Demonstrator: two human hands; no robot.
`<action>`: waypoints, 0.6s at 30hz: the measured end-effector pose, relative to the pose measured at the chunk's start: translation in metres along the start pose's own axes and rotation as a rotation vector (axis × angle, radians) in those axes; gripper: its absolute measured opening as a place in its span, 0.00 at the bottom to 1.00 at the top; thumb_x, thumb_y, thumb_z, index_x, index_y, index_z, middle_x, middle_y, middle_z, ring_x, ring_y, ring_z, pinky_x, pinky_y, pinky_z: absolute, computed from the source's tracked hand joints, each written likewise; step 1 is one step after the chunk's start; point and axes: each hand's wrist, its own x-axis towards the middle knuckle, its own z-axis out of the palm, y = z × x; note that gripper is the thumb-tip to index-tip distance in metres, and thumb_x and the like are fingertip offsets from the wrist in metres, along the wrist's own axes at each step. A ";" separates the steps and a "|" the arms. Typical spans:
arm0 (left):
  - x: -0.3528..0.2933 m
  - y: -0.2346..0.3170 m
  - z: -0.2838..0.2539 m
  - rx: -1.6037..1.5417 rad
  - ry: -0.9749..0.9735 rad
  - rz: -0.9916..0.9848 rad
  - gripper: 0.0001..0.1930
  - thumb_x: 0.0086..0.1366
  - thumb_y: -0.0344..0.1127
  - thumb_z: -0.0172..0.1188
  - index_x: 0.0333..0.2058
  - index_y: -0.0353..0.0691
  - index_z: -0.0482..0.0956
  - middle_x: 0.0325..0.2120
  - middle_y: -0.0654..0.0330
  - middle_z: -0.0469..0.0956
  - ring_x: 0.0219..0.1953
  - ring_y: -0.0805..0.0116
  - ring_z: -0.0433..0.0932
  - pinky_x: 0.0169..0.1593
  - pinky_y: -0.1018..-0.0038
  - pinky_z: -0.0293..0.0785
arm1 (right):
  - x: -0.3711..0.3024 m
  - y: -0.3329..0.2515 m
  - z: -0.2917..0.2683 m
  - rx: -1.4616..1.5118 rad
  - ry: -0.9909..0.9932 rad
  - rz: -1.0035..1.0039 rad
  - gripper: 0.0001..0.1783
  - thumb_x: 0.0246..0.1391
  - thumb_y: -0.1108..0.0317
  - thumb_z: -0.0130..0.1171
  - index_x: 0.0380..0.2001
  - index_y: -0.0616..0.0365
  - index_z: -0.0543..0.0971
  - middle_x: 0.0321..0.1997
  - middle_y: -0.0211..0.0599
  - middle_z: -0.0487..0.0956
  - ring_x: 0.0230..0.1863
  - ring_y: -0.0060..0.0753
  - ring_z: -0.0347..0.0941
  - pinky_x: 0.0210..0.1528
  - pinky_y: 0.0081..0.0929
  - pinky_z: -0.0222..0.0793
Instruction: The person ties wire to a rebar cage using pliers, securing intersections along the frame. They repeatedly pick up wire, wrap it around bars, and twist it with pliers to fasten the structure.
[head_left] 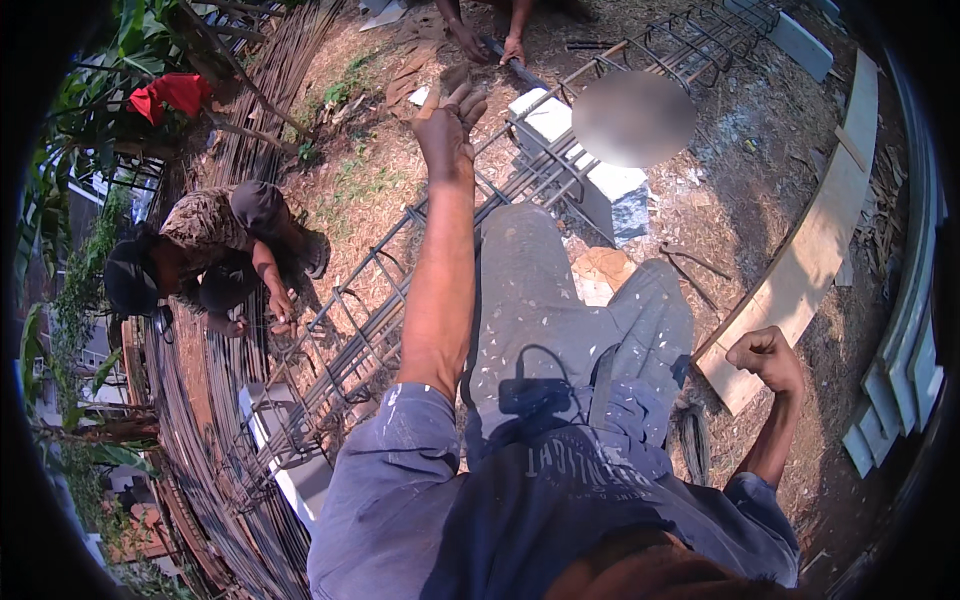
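Observation:
A long cage of steel rebar [385, 310] runs from the lower left to the upper right in front of my legs. My left hand [450, 125] reaches out beyond the cage, its fingers apart and nothing visible in them. Off to the right, near a wooden plank, my right hand [768, 360] is closed in a fist; a small thin bit shows by its fingers, too fine to name. Pincers [697, 268] with spread handles lie on the ground past my knee. A bundle of thin wire [692, 440] is beside my right hip.
White blocks [618, 190] sit under the cage. At left a squatting co-worker [215, 235] has both hands by the cage; at the top another person's hands [490, 45] hold a dark bar. Long rods [185, 430], a plank [790, 290] and stacked grey channels [900, 360] lie around.

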 end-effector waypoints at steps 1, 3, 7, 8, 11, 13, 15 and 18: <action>-0.001 0.002 0.000 0.049 -0.036 -0.056 0.34 0.64 0.16 0.39 0.67 0.26 0.38 0.49 0.33 0.70 0.38 0.52 0.82 0.39 0.68 0.84 | 0.011 0.010 -0.002 -0.237 0.281 -0.007 0.12 0.47 0.63 0.69 0.24 0.61 0.83 0.18 0.30 0.76 0.20 0.21 0.66 0.26 0.24 0.62; -0.008 0.001 0.004 0.192 -0.175 -0.093 0.37 0.62 0.16 0.38 0.68 0.32 0.34 0.49 0.33 0.70 0.37 0.52 0.83 0.38 0.69 0.83 | 0.026 0.028 -0.013 -0.490 0.888 -0.102 0.14 0.55 0.60 0.63 0.32 0.63 0.83 0.27 0.29 0.80 0.29 0.29 0.72 0.36 0.31 0.68; -0.013 0.013 -0.014 0.373 -0.018 -0.050 0.40 0.62 0.19 0.38 0.70 0.38 0.30 0.50 0.31 0.69 0.34 0.53 0.83 0.37 0.69 0.82 | 0.007 0.003 -0.026 0.533 0.299 -0.503 0.18 0.56 0.56 0.64 0.24 0.62 0.81 0.18 0.27 0.70 0.19 0.20 0.60 0.22 0.19 0.53; -0.009 0.018 -0.023 0.377 -0.042 -0.045 0.39 0.63 0.20 0.37 0.70 0.38 0.29 0.51 0.29 0.68 0.36 0.52 0.83 0.38 0.68 0.83 | -0.002 -0.016 -0.019 0.467 0.050 -0.615 0.18 0.53 0.57 0.66 0.22 0.62 0.81 0.18 0.28 0.70 0.17 0.20 0.59 0.20 0.20 0.52; -0.007 0.031 -0.038 0.370 -0.007 -0.068 0.35 0.66 0.21 0.32 0.70 0.40 0.31 0.52 0.27 0.67 0.44 0.45 0.79 0.46 0.62 0.82 | 0.011 -0.016 -0.007 -0.417 -0.075 0.063 0.18 0.51 0.56 0.65 0.27 0.64 0.84 0.29 0.40 0.80 0.22 0.32 0.71 0.28 0.28 0.64; -0.010 0.032 -0.036 0.279 0.007 -0.198 0.33 0.67 0.21 0.29 0.70 0.40 0.34 0.53 0.26 0.65 0.50 0.41 0.76 0.52 0.58 0.81 | 0.023 -0.004 0.001 -0.764 0.581 0.005 0.16 0.53 0.57 0.63 0.33 0.62 0.84 0.34 0.41 0.82 0.29 0.40 0.76 0.35 0.32 0.69; -0.030 0.027 -0.028 0.113 0.007 -0.410 0.32 0.66 0.19 0.26 0.70 0.39 0.37 0.55 0.25 0.63 0.55 0.39 0.72 0.56 0.56 0.78 | 0.029 0.001 -0.010 -0.693 1.000 0.026 0.13 0.55 0.61 0.61 0.39 0.58 0.84 0.41 0.41 0.83 0.40 0.45 0.79 0.44 0.38 0.72; -0.079 0.008 -0.010 0.156 -0.086 -0.479 0.26 0.66 0.20 0.29 0.64 0.24 0.52 0.55 0.28 0.64 0.55 0.39 0.72 0.57 0.57 0.77 | 0.010 0.020 -0.017 -0.621 0.677 0.152 0.29 0.47 0.58 0.68 0.51 0.60 0.78 0.55 0.49 0.77 0.57 0.48 0.72 0.60 0.39 0.65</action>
